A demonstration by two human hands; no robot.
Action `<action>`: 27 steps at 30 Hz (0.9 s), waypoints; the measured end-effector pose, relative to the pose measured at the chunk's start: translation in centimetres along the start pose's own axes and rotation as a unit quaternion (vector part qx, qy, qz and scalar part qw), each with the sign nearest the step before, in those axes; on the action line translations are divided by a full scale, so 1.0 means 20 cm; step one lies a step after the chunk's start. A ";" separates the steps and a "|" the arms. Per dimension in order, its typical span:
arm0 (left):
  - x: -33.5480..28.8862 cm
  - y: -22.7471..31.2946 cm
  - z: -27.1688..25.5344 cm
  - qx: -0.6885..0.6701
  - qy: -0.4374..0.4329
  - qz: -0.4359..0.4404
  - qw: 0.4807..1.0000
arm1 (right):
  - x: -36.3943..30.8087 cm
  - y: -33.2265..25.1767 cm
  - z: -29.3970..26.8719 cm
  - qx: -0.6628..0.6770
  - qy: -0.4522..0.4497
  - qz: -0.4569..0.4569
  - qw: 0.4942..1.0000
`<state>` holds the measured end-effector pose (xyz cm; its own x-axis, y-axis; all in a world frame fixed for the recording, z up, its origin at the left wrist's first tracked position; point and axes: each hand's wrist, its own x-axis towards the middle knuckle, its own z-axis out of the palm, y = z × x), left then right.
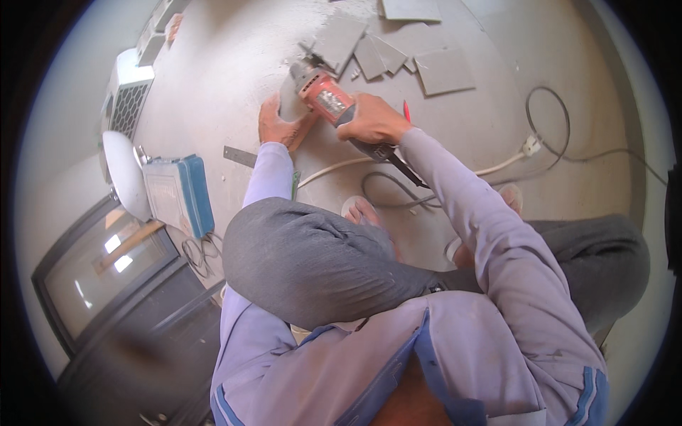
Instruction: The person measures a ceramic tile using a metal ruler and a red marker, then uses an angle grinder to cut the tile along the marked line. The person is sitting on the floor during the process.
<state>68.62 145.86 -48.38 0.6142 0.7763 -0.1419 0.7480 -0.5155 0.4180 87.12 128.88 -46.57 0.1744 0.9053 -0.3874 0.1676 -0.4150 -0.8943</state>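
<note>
My right hand [376, 119] is wrapped round the body of a red and black angle grinder [328, 99]. The grinder's head points up and left, and its disc end is blurred. Close by on the left, my left hand [275, 124] grips a grey tile piece [290, 104] by its near side, thumb toward the grinder. An orange-brown block [304, 132] shows beside the left thumb, partly hidden under the grinder. From the grinder's rear, a black cord [406, 170] runs down to the floor.
Several cut grey tiles [444, 71] lie on the dusty floor beyond the grinder. A metal ruler [240, 156] is by my left forearm. Cables join at a white plug [531, 145] on the right. At left stand a blue case [193, 195] and a white unit with honeycomb grille [131, 103].
</note>
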 end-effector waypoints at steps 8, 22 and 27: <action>0.00 -0.16 0.06 0.096 0.076 -0.003 0.992 | -0.06 -0.18 -0.33 0.241 0.027 -0.078 0.967; -0.11 -0.16 0.02 -0.774 -0.089 -0.124 0.614 | -0.05 -0.17 -0.42 0.337 0.050 -0.034 0.939; -0.18 -0.15 0.05 -0.869 -0.110 -0.134 0.463 | -0.07 -0.28 -0.32 0.365 -0.001 -0.077 0.928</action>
<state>64.41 144.31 -49.95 0.7120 0.5728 -0.4062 -0.4103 0.8088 0.4214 92.19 129.28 -39.54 0.2004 0.9493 -0.2420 -0.5109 -0.1095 -0.8526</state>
